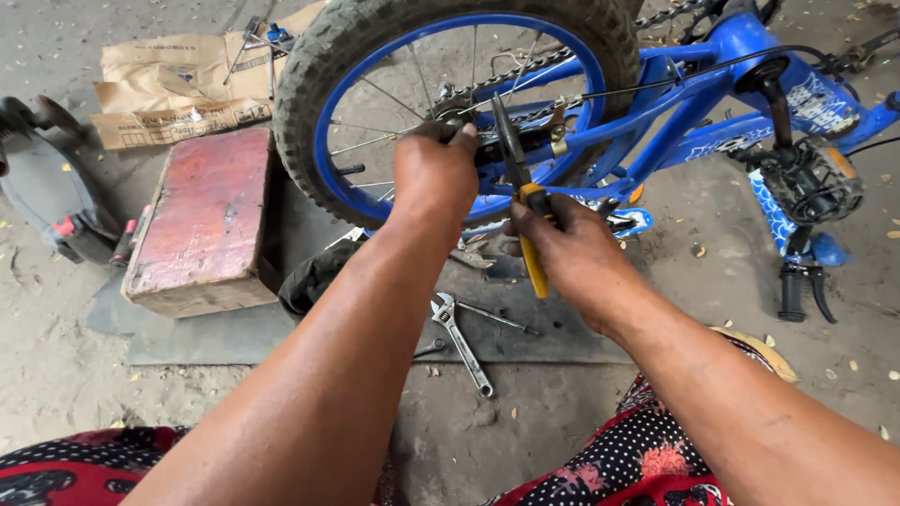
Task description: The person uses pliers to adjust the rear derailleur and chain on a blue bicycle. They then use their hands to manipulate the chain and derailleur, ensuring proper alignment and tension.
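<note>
Now right hand grips pliers; left hand at wheel hub.

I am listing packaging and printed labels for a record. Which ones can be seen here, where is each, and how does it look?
Flattened cardboard box: on the ground upper left, behind the red wooden box; brown, creased, dark print.
Frame decals: on the blue bicycle frame, upper right; white and pale blue patches.
</note>
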